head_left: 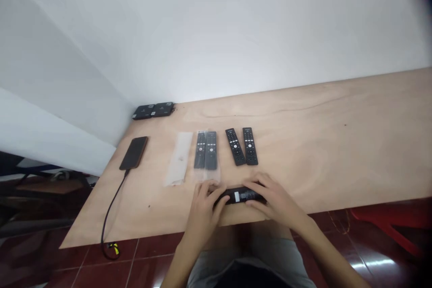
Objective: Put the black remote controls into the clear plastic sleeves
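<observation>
2 remotes (241, 146): black, white buttons | table (303, 153): tan, wood-grained

Lit softly and fairly evenly, palest across the wall (236, 31); shadowed faintly on the counter (320, 153), glaring in streaks off the floor (380, 262); slightly blurred around the fingers (255, 188), stretched and darkened toward the edges.
</observation>
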Available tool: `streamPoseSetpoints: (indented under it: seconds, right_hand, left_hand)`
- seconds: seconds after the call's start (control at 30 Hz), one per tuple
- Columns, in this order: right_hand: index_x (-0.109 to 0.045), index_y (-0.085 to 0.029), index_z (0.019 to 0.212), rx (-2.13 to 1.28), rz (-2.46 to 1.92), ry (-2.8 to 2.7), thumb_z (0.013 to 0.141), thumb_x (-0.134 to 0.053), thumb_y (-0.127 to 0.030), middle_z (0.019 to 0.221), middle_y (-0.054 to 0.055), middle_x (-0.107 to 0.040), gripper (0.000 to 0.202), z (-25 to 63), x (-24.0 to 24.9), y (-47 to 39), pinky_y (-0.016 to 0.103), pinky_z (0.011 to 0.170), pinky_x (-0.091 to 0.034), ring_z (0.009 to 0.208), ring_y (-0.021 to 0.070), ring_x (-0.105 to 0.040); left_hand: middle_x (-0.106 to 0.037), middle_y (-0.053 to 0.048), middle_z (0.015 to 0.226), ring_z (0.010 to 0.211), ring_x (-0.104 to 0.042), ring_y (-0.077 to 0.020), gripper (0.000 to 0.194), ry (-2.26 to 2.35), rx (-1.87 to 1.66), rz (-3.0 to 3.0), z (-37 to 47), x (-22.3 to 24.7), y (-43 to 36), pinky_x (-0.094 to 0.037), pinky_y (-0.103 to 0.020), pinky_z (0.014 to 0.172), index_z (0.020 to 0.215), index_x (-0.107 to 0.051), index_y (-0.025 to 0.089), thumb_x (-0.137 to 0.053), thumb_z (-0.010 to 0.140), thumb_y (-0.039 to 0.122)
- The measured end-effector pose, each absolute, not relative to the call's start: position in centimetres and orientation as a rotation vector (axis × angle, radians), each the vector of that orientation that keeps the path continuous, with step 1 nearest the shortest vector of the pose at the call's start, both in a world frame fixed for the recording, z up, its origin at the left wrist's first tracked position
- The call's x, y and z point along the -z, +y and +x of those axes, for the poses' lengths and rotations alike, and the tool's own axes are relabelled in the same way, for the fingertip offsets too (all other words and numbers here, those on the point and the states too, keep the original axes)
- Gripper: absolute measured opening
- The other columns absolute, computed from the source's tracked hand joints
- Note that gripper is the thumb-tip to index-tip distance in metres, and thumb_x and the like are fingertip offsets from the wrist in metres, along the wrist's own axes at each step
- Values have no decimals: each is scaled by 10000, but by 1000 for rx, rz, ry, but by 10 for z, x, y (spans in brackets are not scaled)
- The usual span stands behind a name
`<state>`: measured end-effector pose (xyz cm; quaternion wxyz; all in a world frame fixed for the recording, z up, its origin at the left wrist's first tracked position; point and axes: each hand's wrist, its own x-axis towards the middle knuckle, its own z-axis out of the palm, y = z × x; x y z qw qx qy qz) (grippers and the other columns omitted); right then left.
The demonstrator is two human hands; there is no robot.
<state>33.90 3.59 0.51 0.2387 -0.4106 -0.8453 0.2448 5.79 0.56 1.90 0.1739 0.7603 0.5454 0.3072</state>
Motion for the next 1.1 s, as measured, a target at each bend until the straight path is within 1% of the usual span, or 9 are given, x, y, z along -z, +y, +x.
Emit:
streamPoseSetpoints:
  seconds: [0.07,0.17,0.3,0.47,0.63,0.73,0.87,1.0,1.1]
  right_hand:
    - [-642,-310,1503,-668,-1126,-2300,1023,-759,-357,1349,119,-685,496,339,-5,35,541,1074,-557,1237,343,-624]
    - [-643,-304,1500,-677,-1123,-2278,1021,-763,-363,1371,127,-671,497,341,-3,35,538,1078,-560,1260,344,-621]
    - [-645,-305,1495,-689,-1103,-2273,1040,-738,-355,1357,127,-679,467,342,-4,35,547,1084,-560,1259,343,-625]
    - [-647,-320,1501,-682,-1094,-2261,1039,-740,-355,1354,128,-687,473,343,-3,35,554,1069,-572,1247,345,-636]
    - [-659,-329,1494,-692,-1091,-2257,1029,-753,-359,1346,124,-689,475,343,-3,36,548,1069,-580,1253,346,-640]
    - [-667,-333,1493,-686,-1093,-2247,1030,-750,-357,1337,124,-700,471,342,-4,36,545,1065,-588,1247,344,-652]
    - [-667,-335,1497,-681,-1092,-2248,1022,-760,-357,1340,125,-703,484,342,-5,36,548,1067,-584,1246,344,-654]
    - [-657,-332,1507,-689,-1086,-2267,1031,-753,-362,1340,126,-698,487,342,-5,36,542,1057,-578,1231,341,-650]
    - [-661,-337,1505,-690,-1073,-2277,1032,-751,-369,1319,119,-707,483,343,-6,36,541,1054,-574,1213,336,-653]
  left_hand:
    - [-673,-108,1300,1206,-629,-315,361,1508,-759,2239,56,-21,5,-578,-523,1052,1360,-742,287,-765,1001,259]
    - [-672,-91,1286,1208,-634,-294,501,1388,-642,2229,49,-24,8,-596,-486,1050,1421,-697,296,-834,945,220]
    - [-696,-80,1293,1220,-668,-272,469,1299,-748,2137,37,-21,12,-604,-468,1066,1416,-700,311,-814,968,231]
    - [-729,-90,1397,1299,-710,-295,452,1308,-857,1932,14,-17,4,-600,-510,1128,1421,-715,333,-802,979,291]
    - [-700,-77,1524,1425,-666,-304,471,1341,-821,1773,-6,-12,-6,-541,-550,1218,1516,-656,342,-695,1047,312]
    - [-683,-78,1547,1446,-651,-304,473,1333,-816,1736,-7,-11,-9,-521,-558,1237,1541,-631,338,-661,1069,324]
    - [-711,-93,1504,1404,-683,-296,506,1316,-864,1795,6,-12,-7,-560,-536,1203,1549,-607,324,-701,1051,313]
    - [-722,-105,1414,1335,-695,-287,438,1284,-924,2046,26,-9,-2,-599,-510,1137,1461,-680,322,-745,1029,288]
    - [-717,-114,1333,1270,-688,-283,429,1222,-935,2172,38,-7,2,-619,-492,1064,1445,-690,317,-748,1025,259]
